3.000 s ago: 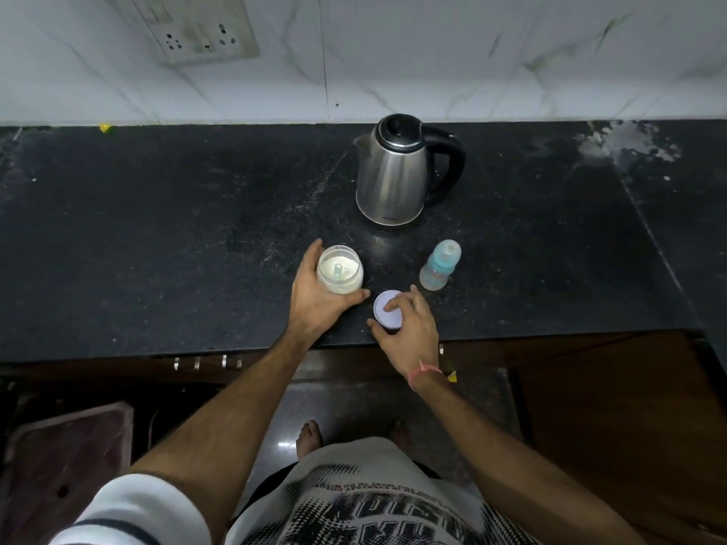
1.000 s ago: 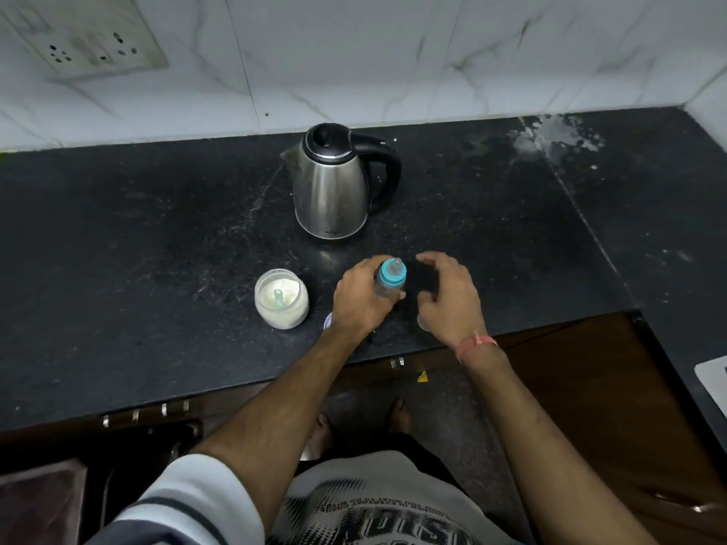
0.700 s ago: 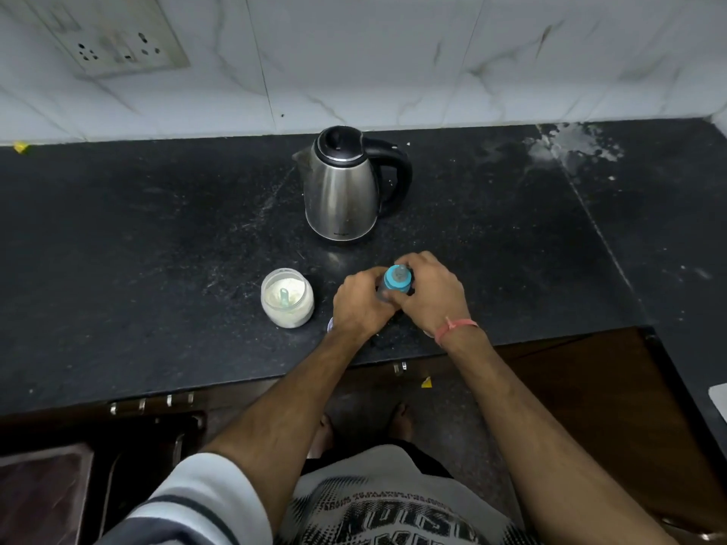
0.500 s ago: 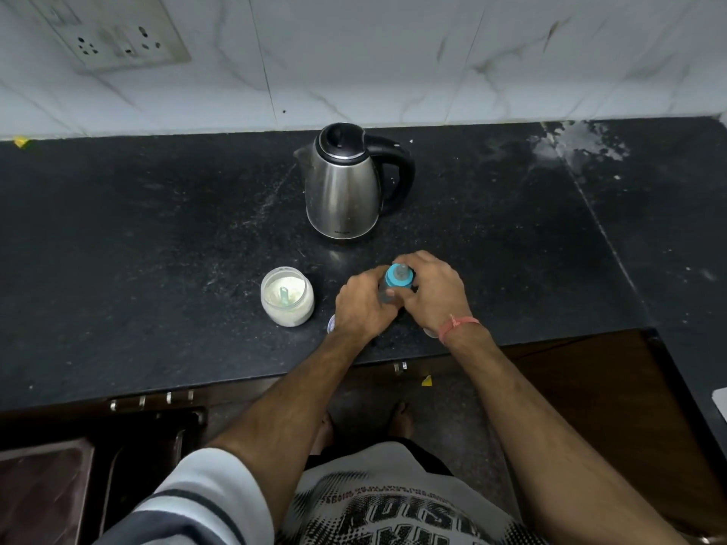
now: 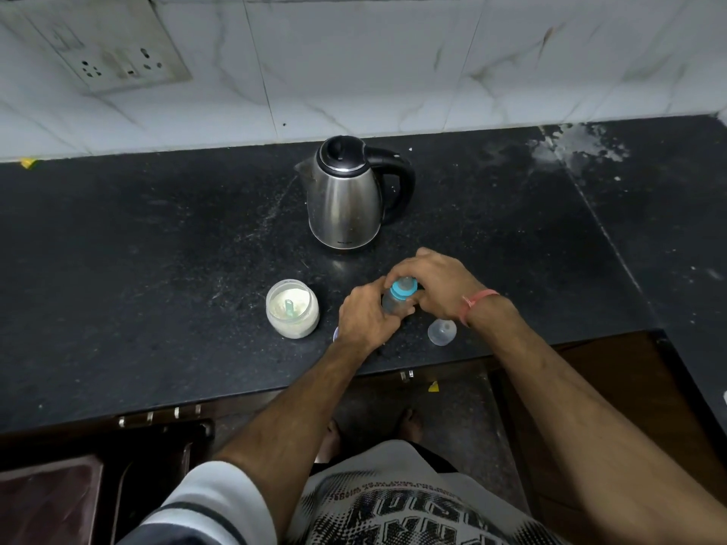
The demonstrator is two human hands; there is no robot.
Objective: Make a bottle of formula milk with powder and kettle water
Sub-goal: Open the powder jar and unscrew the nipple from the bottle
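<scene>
One kettle [image 5: 346,198], one open powder jar [image 5: 292,308], one bottle [image 5: 395,300] and one clear cap [image 5: 442,331] are sitting on the dark surface [image 5: 157,249]. The jar, at 9 o'clock from the bottle, is holding white powder and a scoop [image 5: 289,308]. The left hand [image 5: 366,318] is clamping the bottle's body; the right hand [image 5: 436,285] is gripping its teal collar [image 5: 403,288].

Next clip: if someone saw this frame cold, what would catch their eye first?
Probably the two hands meeting near the counter's front edge: the left hand grips the body of a small baby bottle while the right hand closes over its blue collar. Behind them stands a shiny steel kettle, lid shut. Left of the hands is an open powder jar with a scoop inside; a clear cap lies to their right.
</scene>
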